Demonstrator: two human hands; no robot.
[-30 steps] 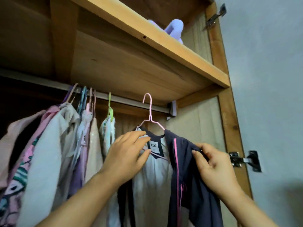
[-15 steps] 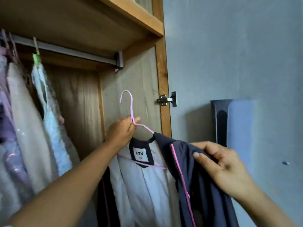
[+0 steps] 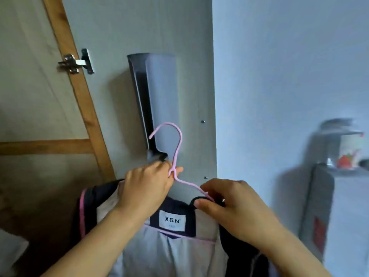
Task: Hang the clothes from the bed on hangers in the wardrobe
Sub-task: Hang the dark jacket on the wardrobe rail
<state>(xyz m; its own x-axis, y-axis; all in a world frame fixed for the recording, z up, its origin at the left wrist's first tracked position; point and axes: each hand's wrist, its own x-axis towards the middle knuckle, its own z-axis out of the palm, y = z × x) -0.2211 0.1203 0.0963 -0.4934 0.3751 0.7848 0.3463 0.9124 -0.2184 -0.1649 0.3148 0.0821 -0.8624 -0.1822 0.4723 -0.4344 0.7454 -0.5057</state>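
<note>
Holding the pink hanger [image 3: 176,148] in my left hand [image 3: 146,188], right hand [image 3: 225,200] pinching the jacket [image 3: 173,242] shoulder; rail hanging remains, I judge.

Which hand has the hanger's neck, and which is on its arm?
The left hand pinches the pink hanger at its neck below the hook. The right hand grips the hanger's sloping arm at the dark jacket collar.

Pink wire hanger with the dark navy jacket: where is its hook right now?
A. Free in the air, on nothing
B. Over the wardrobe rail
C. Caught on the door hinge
A: the pink wire hanger is hooked on nothing, its neck pinched by the left hand before the grey wall.
</note>
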